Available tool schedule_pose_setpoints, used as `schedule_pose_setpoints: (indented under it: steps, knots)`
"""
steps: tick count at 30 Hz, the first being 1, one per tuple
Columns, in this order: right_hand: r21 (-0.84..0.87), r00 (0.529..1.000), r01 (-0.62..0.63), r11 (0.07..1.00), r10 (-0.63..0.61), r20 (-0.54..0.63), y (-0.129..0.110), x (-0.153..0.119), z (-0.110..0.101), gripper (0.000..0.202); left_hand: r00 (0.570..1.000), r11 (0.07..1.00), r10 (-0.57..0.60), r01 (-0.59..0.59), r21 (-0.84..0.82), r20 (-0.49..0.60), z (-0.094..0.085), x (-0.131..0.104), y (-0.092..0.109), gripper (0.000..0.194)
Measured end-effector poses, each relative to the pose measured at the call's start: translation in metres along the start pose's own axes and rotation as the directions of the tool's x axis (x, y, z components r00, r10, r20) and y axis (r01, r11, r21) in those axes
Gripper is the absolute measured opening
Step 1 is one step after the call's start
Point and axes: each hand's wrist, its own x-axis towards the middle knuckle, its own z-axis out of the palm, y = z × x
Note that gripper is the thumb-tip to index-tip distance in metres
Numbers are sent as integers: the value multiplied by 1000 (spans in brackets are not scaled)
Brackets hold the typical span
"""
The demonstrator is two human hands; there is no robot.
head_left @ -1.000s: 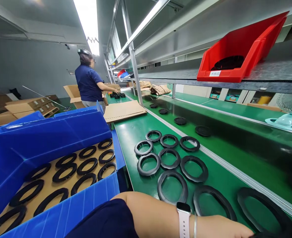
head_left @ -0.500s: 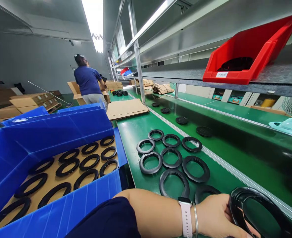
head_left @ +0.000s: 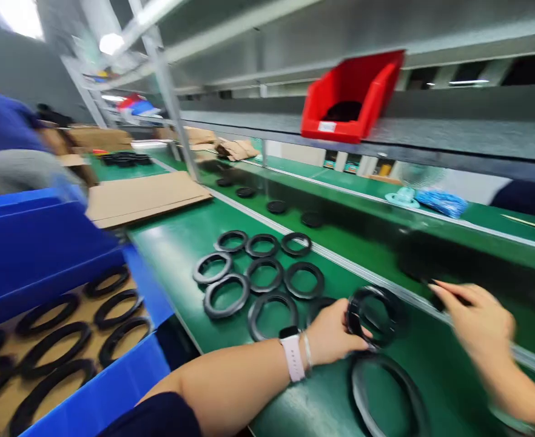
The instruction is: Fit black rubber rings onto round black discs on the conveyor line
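My left hand [head_left: 338, 334], with a pink watch strap and a bangle on its wrist, is closed on the near-left side of a black ring [head_left: 353, 311], which is tilted up off the green table [head_left: 295, 400]. To the right, over the metal rail, my right hand [head_left: 479, 325] has thumb and fingers pinched together at a small dark thing [head_left: 435, 297], too blurred to name. A larger black ring [head_left: 359, 388] lies just below the held one. Several more black rings [head_left: 264, 262] lie flat in loose rows beyond my left hand.
A blue box [head_left: 108, 394] at left holds several black rings [head_left: 56, 349] on cardboard. Brown cardboard sheets [head_left: 149, 195] lie at the table's far end. Black discs [head_left: 276, 207] sit on the green strip behind the rail [head_left: 340, 258]. A red bin [head_left: 379, 100] hangs above; a person [head_left: 8, 124] stands far left.
The view has swung right and lowered. My right hand has come into view at the right. My left hand still holds the black ring, and another ring now shows below it.
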Motion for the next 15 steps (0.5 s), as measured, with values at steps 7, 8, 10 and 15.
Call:
schedule_pose_setpoints:
  steps: [7, 8, 10, 15]
  knots:
    - [243, 987, 132, 961, -149, 55, -49, -56, 3, 21, 999, 959, -34, 30, 282, 9, -1, -4, 22, 45]
    - [254, 983, 161, 954, -178, 45, -49, -57, 6, 21, 999, 956, -45, 38, 291, 19, -1, -3, 21, 48]
    - [253, 967, 229, 940, -249, 53, -45, -61, 8, 21, 997, 958, -64, 51, 282, 37, -1, -2, 18, 55]
    - [186, 885, 400, 897, -431, 174, -34, -74, 10, 24, 996, 954, -90, 92, 285, -20, 1, -1, 16, 61]
